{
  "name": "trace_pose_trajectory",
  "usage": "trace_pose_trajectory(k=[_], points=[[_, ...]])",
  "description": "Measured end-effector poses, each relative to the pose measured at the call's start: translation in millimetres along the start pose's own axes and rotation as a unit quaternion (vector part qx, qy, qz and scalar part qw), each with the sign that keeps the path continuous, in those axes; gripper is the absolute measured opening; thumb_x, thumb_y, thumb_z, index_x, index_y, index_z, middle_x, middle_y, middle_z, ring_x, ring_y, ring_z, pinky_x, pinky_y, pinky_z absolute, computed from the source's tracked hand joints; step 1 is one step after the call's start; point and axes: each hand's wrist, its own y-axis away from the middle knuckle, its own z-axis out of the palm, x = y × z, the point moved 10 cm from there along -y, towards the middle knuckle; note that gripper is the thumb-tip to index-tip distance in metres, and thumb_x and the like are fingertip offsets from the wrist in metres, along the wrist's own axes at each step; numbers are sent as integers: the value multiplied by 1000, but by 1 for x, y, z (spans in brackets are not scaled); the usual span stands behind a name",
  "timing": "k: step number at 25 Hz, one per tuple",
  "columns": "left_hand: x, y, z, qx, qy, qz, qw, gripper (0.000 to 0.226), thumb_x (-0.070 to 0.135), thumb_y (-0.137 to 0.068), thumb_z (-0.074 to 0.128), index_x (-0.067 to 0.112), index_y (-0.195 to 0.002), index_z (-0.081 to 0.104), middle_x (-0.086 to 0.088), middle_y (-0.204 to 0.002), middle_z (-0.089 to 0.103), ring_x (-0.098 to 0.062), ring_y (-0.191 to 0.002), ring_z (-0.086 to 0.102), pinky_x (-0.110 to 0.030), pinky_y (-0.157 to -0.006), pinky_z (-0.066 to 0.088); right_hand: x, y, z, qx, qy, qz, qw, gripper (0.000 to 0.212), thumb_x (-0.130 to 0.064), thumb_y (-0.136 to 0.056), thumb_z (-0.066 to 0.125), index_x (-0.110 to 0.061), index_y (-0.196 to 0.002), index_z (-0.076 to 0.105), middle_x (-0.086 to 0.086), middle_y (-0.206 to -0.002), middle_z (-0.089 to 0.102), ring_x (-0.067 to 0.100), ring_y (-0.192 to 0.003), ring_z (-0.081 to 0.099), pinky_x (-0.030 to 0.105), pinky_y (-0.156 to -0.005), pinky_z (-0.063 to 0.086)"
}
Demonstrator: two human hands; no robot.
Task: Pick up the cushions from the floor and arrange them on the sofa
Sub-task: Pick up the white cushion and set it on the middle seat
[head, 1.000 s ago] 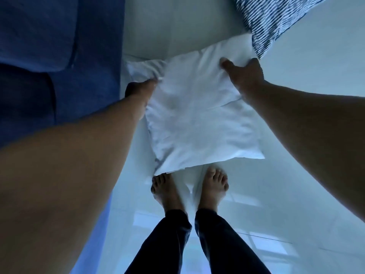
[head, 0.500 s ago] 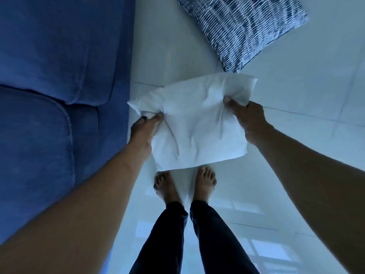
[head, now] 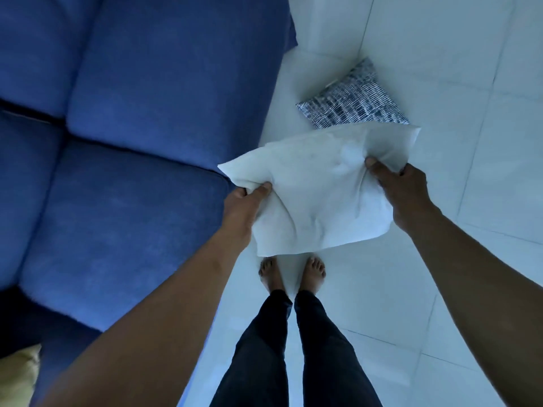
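beside the bare feet, the blue sofa (head: pixel 132 142) fills the left, its seat free to take cushions. the white cushion (head: pixel 317 189) hangs above the floor (head: pixel 440 289), likely held by both edges to carry it level. it looks soft, creased and plain. the patterned cushion (head: pixel 352 98) lies on the tiles beyond. the left hand (head: pixel 244 207) and right hand (head: pixel 405 195) each pinch its fabric in a closed grip.

Patterned cushion (head: pixel 352 98) partly behind white cushion (head: pixel 317 195)

Pale tiled floor (head: pixel 440 274) — a blue-and-white patterned cushion (head: pixel 352 98) lies flat on it just beside the blue sofa (head: pixel 132 142), bare feet (head: pixel 293 274) nearby.
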Motion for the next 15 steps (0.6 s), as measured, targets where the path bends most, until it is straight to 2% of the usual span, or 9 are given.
trace_pose_trajectory(k=[3,5,6,8,10,12,15], points=[[47,59,-23,-4,17,44,999,37,31,-85,86,13,-115,75,-4,-115,82,-25,-107,77,-40,-92,64,-56,52,-6,-5,-31,-33,999,21,-37,-82,85,-23,-88,70,9,-103,76,18,-88,62,33,-79,56],[69,89,-41,5,25,68,997,26,24,-92,81,11,-114,74,-3,-110,82,-19,-96,78,-26,-73,64,-82,78,-2,-17,-48,-52,997,18,-34,-82,85,-24,-86,71,-1,-103,78,15,-87,63,29,-79,52],[78,104,-52,16,29,81,996,24,23,-93,80,11,-113,75,-2,-108,82,-16,-91,78,-24,-68,61,-94,90,3,-26,-50,-63,996,18,-34,-81,86,-24,-88,72,-6,-98,77,13,-85,66,29,-81,53],[93,130,-78,36,39,107,993,19,22,-93,80,11,-107,75,0,-102,82,-10,-85,77,-22,-66,59,-117,110,18,-52,-47,-85,994,24,-34,-80,87,-24,-98,75,-13,-99,78,4,-87,73,24,-81,57],[99,151,-110,65,64,126,988,13,22,-93,79,14,-102,75,2,-99,81,-11,-84,76,-25,-69,59,-139,127,45,-81,-30,-104,991,33,-35,-79,88,-23,-106,75,-15,-100,78,-2,-88,74,18,-71,57],[95,168,-148,99,99,132,981,16,23,-93,80,14,-105,75,1,-103,81,-16,-90,75,-29,-73,58,-157,144,81,-120,3,-124,985,29,-36,-78,88,-23,-99,73,-16,-94,75,-7,-78,71,14,-63,55],[86,191,-204,152,145,137,968,15,23,-92,81,15,-104,75,4,-99,81,-14,-88,76,-29,-72,58,-178,166,133,-153,57,-161,973,28,-39,-78,88,-21,-94,73,-13,-91,75,-2,-75,70,21,-69,55]])
